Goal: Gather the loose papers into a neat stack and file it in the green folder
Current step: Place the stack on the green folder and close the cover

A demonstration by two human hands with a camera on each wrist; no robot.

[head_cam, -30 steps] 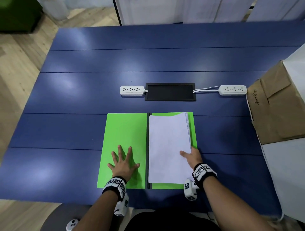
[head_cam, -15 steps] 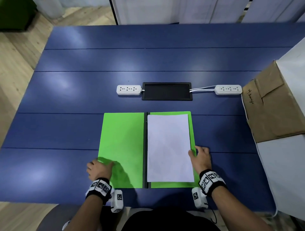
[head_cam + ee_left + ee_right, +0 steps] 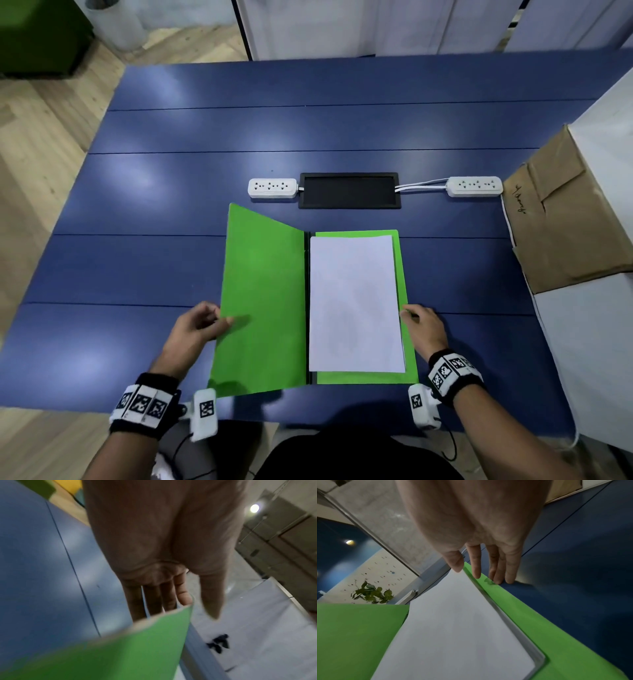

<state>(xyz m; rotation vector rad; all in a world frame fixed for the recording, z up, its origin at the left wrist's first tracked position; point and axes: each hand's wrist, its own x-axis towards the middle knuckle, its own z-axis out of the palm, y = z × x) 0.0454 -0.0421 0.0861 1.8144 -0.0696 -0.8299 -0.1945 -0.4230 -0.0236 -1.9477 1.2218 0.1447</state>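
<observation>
Head view. Green card folder lies open near the 6 o'clock edge of the dark blue slatted table. Its right leaf is flat on the table; its left cover is raised off the surface, tilted up along the black spine.

Neat stack of white paper sheets sits on the folder's right leaf, edges squared, with a green margin showing at the 12, 3 and 6 o'clock sides. In the right wrist view the stack shows a visible thickness at its near corner.

Left hand at the 9 o'clock edge of the raised cover: thumb on the upper face, fingers behind it, pinching the cover edge. Left wrist view is blurred; the fingers run straight behind the green cover.

Right hand at the 3 o'clock edge of the folder: fingers extended, holding nothing. Right wrist view shows the fingertips down at the edge where the green leaf meets the table.

At 12 o'clock of the folder: black rectangular inset panel, flanked by two white power strips at 9 and 3 o'clock of it. Brown cardboard box at the table's 3 o'clock edge.
</observation>
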